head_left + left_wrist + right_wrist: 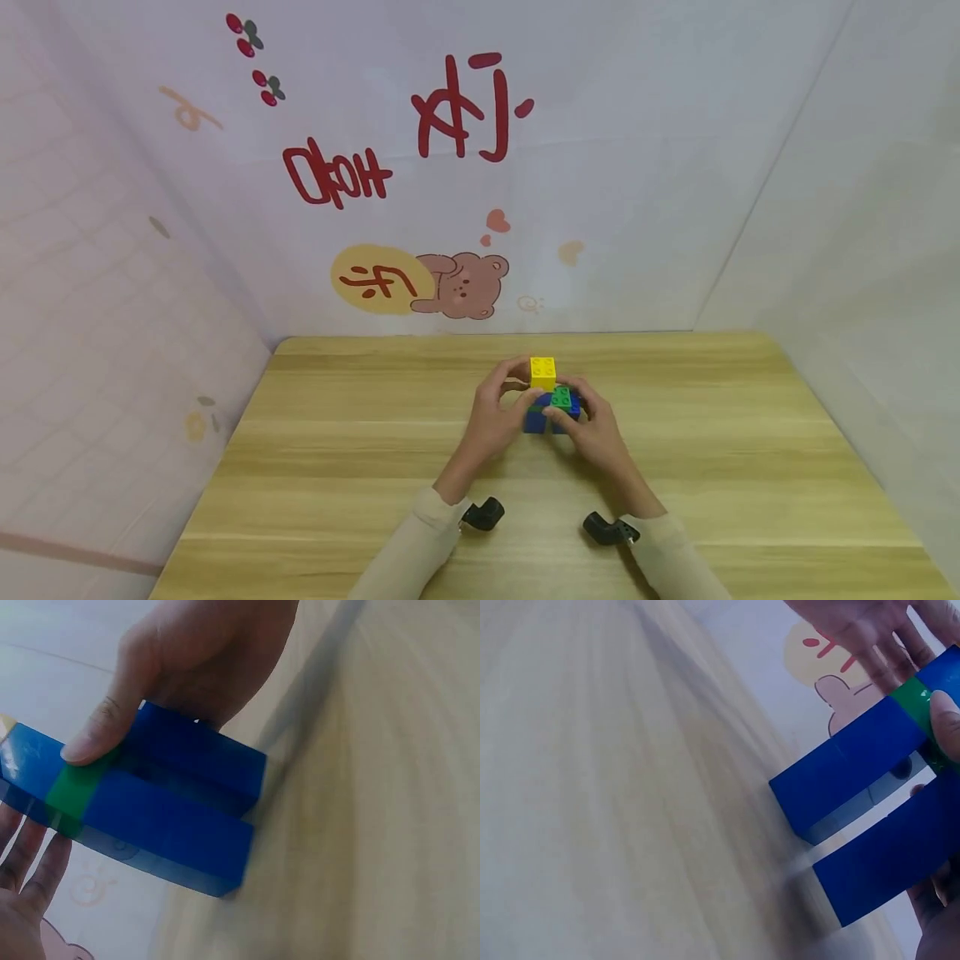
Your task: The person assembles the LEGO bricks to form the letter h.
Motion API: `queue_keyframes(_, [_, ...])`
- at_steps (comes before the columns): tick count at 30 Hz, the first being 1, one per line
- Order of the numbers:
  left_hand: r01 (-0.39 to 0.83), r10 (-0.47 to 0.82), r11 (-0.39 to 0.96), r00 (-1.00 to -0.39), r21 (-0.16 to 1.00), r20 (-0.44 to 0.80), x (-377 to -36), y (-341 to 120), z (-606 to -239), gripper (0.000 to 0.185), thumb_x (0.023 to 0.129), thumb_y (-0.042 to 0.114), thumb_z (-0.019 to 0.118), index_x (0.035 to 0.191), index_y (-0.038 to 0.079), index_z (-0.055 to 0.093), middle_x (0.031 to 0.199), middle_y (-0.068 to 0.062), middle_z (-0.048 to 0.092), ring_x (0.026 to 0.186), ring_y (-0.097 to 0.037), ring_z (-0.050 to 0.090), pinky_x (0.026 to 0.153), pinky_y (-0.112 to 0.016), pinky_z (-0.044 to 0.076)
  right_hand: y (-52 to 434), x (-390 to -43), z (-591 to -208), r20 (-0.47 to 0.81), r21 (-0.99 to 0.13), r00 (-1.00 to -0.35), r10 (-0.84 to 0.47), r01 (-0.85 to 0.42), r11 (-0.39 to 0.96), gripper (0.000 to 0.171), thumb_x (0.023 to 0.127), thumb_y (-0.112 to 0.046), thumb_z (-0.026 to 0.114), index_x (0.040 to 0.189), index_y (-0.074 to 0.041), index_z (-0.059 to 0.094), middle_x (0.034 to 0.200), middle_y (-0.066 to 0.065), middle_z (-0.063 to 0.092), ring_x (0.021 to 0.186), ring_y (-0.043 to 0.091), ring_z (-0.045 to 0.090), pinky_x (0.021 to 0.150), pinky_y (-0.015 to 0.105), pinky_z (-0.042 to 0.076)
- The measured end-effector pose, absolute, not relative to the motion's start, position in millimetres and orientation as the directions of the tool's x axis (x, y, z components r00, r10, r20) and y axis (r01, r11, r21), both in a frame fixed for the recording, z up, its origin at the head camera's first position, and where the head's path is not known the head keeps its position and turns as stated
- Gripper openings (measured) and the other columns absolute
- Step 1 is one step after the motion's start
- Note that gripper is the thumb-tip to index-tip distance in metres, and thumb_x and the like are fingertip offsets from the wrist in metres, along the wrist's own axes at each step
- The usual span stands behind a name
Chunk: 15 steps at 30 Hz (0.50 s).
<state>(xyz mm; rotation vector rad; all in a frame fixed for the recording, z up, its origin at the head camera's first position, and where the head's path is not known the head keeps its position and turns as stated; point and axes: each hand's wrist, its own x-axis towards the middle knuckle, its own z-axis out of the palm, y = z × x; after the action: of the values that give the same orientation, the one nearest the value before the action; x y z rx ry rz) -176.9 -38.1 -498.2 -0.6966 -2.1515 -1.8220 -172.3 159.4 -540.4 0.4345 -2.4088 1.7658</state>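
A toy building-brick structure [536, 422] is between both hands. Two parallel blue columns [176, 829] are joined by a green section [79, 787]. A yellow brick [543, 373] tops the left side, and a studded green brick [561, 397] sits lower, on the right. My left hand [495, 412] holds the left side near the yellow brick, its fingers behind. My right hand [597, 427] grips the right side, with its thumb [946, 724] over the green section in the right wrist view. Whether the columns' lower ends touch the table cannot be told.
The wood-grain table [337, 467] extends around the hands. White printed walls [622, 167] enclose it at the back and sides, with a bear drawing [468, 286] behind. Black wrist devices [483, 514] are worn at both sleeves.
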Motion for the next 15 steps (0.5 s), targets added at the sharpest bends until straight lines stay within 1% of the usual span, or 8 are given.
queue_keyframes(2, [0.463, 0.212, 0.119, -0.876, 0.878, 0.433, -175.4, -39.5, -500.6, 0.043, 0.098, 0.017, 0.071, 0.139, 0.016, 0.057, 0.119, -0.008, 0.066, 0.110, -0.023, 0.064, 0.101, -0.043, 0.059, 156.8, -169.3, -537.5, 0.260, -0.916, -0.953, -0.157, -0.295, 0.273, 0.045, 0.095, -0.017, 0.075, 0.137, -0.017, 0.059, 0.134, 0.005, 0.063, 0.116, 0.013, 0.060, 0.102, 0.017, 0.048])
queue_keyframes(4, [0.428, 0.216, 0.119, -0.892, 0.896, 0.398, -173.7, -41.1, -505.9, 0.039, 0.099, 0.019, 0.070, 0.136, 0.017, 0.059, 0.119, -0.006, 0.066, 0.111, -0.021, 0.063, 0.102, -0.043, 0.058, 156.1, -167.9, -539.2, 0.262, -0.911, -0.952, -0.160, -0.299, 0.283, 0.045, 0.095, -0.016, 0.075, 0.137, -0.018, 0.060, 0.134, 0.004, 0.063, 0.117, 0.012, 0.059, 0.103, 0.016, 0.046])
queue_keyframes(6, [0.403, 0.212, 0.109, -0.902, 0.909, 0.375, -172.5, -42.0, -512.8, 0.039, 0.098, 0.018, 0.071, 0.135, 0.017, 0.060, 0.119, -0.006, 0.066, 0.112, -0.022, 0.063, 0.102, -0.045, 0.058, 156.7, -166.7, -539.8, 0.261, -0.902, -0.950, -0.171, -0.304, 0.307, 0.046, 0.096, -0.017, 0.074, 0.139, -0.018, 0.059, 0.136, 0.004, 0.063, 0.120, 0.012, 0.058, 0.107, 0.017, 0.045])
queue_keyframes(7, [0.397, 0.212, 0.106, -0.905, 0.912, 0.369, -172.0, -42.2, -516.6, 0.039, 0.098, 0.016, 0.071, 0.135, 0.016, 0.060, 0.119, -0.008, 0.066, 0.113, -0.024, 0.063, 0.102, -0.047, 0.058, 157.5, -166.0, -539.8, 0.263, -0.894, -0.949, -0.174, -0.308, 0.325, 0.047, 0.096, -0.016, 0.073, 0.141, -0.018, 0.059, 0.137, 0.005, 0.063, 0.121, 0.014, 0.059, 0.107, 0.020, 0.046])
queue_keyframes(8, [0.386, 0.211, 0.098, -0.909, 0.917, 0.360, -171.4, -42.3, -520.1, 0.038, 0.098, 0.015, 0.070, 0.135, 0.015, 0.060, 0.119, -0.009, 0.066, 0.114, -0.025, 0.063, 0.102, -0.049, 0.058, 159.8, -167.1, -543.9, 0.270, -0.883, -0.946, -0.179, -0.318, 0.345, 0.048, 0.096, -0.018, 0.073, 0.142, -0.020, 0.058, 0.137, 0.004, 0.062, 0.121, 0.014, 0.059, 0.107, 0.023, 0.047])
queue_keyframes(10, [0.371, 0.207, 0.089, -0.915, 0.924, 0.347, -170.3, -41.4, -526.4, 0.039, 0.098, 0.010, 0.070, 0.135, 0.010, 0.059, 0.119, -0.013, 0.065, 0.114, -0.029, 0.063, 0.101, -0.053, 0.057, 162.8, -166.2, -543.6, 0.278, -0.863, -0.942, -0.190, -0.332, 0.380, 0.050, 0.097, -0.020, 0.073, 0.144, -0.021, 0.057, 0.138, 0.004, 0.062, 0.120, 0.016, 0.059, 0.107, 0.029, 0.050])
queue_keyframes(13, [0.340, 0.201, 0.074, -0.926, 0.937, 0.320, -168.8, -40.3, -531.7, 0.040, 0.097, 0.004, 0.068, 0.136, 0.004, 0.058, 0.122, -0.020, 0.064, 0.116, -0.037, 0.061, 0.102, -0.058, 0.055, 166.6, -166.4, -543.0, 0.273, -0.852, -0.941, -0.201, -0.333, 0.405, 0.052, 0.098, -0.022, 0.072, 0.147, -0.024, 0.055, 0.139, 0.003, 0.061, 0.121, 0.016, 0.057, 0.107, 0.036, 0.050])
queue_keyframes(15, [0.322, 0.199, 0.059, -0.931, 0.945, 0.305, -168.4, -40.5, -533.9, 0.040, 0.097, 0.003, 0.068, 0.136, 0.004, 0.058, 0.123, -0.022, 0.063, 0.117, -0.038, 0.061, 0.103, -0.060, 0.054, 168.4, -167.3, -542.0, 0.269, -0.852, -0.940, -0.210, -0.334, 0.402, 0.054, 0.098, -0.021, 0.071, 0.149, -0.025, 0.053, 0.139, 0.003, 0.061, 0.120, 0.015, 0.057, 0.108, 0.039, 0.050])
